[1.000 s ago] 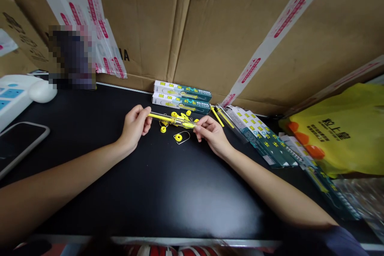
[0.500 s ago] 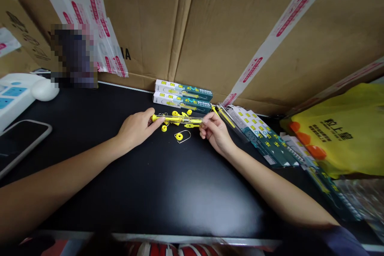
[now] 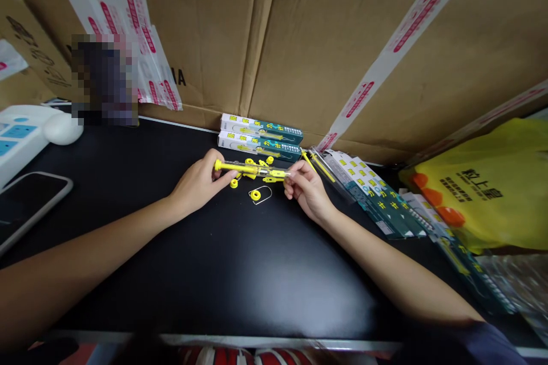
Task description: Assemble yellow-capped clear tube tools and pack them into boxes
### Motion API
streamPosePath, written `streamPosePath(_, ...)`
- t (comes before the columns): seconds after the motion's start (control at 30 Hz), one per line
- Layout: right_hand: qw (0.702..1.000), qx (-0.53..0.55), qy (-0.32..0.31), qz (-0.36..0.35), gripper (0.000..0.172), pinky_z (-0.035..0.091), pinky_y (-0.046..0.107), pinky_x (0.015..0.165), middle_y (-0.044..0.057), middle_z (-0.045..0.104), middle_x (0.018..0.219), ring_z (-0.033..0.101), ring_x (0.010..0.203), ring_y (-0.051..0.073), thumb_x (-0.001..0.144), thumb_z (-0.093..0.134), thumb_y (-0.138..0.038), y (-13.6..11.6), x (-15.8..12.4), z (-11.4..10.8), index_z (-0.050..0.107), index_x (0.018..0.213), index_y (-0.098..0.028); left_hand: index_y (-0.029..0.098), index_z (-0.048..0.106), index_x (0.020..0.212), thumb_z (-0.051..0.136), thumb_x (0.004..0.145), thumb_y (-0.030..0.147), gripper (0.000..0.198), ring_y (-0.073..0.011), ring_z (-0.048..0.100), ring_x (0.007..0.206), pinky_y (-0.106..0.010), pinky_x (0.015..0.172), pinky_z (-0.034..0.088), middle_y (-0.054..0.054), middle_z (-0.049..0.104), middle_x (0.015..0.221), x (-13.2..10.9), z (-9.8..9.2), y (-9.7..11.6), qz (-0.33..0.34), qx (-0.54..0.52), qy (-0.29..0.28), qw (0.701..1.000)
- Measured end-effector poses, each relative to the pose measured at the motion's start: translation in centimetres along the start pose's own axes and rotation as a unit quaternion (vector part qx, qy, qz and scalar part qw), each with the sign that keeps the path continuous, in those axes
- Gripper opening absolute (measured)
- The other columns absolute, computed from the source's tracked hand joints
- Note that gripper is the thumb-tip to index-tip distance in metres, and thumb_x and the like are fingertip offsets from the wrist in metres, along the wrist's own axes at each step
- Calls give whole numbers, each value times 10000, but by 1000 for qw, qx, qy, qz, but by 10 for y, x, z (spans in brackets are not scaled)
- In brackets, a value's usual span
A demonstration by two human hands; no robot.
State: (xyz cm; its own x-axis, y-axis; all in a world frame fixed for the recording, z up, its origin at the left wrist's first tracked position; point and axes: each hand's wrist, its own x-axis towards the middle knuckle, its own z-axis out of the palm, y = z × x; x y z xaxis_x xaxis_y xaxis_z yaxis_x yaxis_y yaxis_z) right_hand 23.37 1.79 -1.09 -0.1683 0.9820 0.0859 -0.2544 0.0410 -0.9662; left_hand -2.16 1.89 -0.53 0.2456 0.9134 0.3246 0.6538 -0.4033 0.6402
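A clear tube spring scale with yellow parts inside lies level between my two hands, above the black table. My left hand pinches its left end, near the yellow cap, with thumb and fingers. At the other end, my right hand holds the tube's tip between thumb and fingertips. Behind and below the tube are several small yellow parts, partly hidden by it. Nearer to me, a yellow ring lies on a bent wire loop. A smaller yellow ring sits by my left thumb.
Two printed boxes lie behind my hands against a large cardboard box. To the right are clear tubes with yellow rods, flattened cartons and a yellow bag. A phone and white power strip lie left.
The left end of the spring scale has risen slightly, and my left hand has shifted with it, showing more of the yellow rod. My right hand has stayed nearly still.
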Motion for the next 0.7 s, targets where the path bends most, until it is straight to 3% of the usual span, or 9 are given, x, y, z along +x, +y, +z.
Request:
streamPosePath(0.13, 1000, -18, -19, 3, 234, 386, 192, 424, -73, 483, 596, 441, 467, 69, 761, 692, -313, 2, -2, -1, 480, 768, -217, 216, 472, 851, 622, 807, 371, 220, -96, 423, 507, -219, 508, 321, 69, 411, 590, -2, -1, 5, 20, 3, 22, 1000)
streamPosePath(0.33, 999, -15, -39, 7, 198, 399, 201, 442, -65, 523, 606, 456, 467, 72, 759, 681, -274, 1, -2, -3, 492, 768, -214, 248, 525, 1167, 640, 798, 391, 412, -97, 491, 573, -220, 560, 383, 13, 583, 836, -5, -3, 7, 45, 16, 36, 998)
streamPosePath(0.43, 999, -4, -35, 13, 166, 397, 203, 437, -62, 527, 597, 458, 466, 78, 755, 657, -253, 0, -2, -2, 495, 768, -215, 235, 609, 1040, 603, 828, 399, 268, -107, 531, 622, -221, 584, 401, -7, 633, 922, -3, -1, 5, 60, -27, 26, 998)
streamPosePath(0.57, 999, -4, -33, 22, 105, 400, 210, 441, -51, 538, 592, 467, 474, 88, 760, 606, -239, 0, -2, -1, 505, 770, -212, 201, 641, 873, 585, 837, 367, 179, -145, 585, 758, -225, 650, 427, -19, 663, 884, 1, 1, 5, 37, -86, 21, 995)
streamPosePath(0.7, 999, -5, -32, 19, 107, 409, 212, 448, -46, 553, 625, 471, 490, 88, 742, 603, -219, 0, -3, 0, 505, 784, -213, 187, 637, 837, 593, 822, 364, 182, -124, 545, 645, -216, 593, 399, 1, 649, 777, 3, 1, 7, -9, -117, 11, 993)
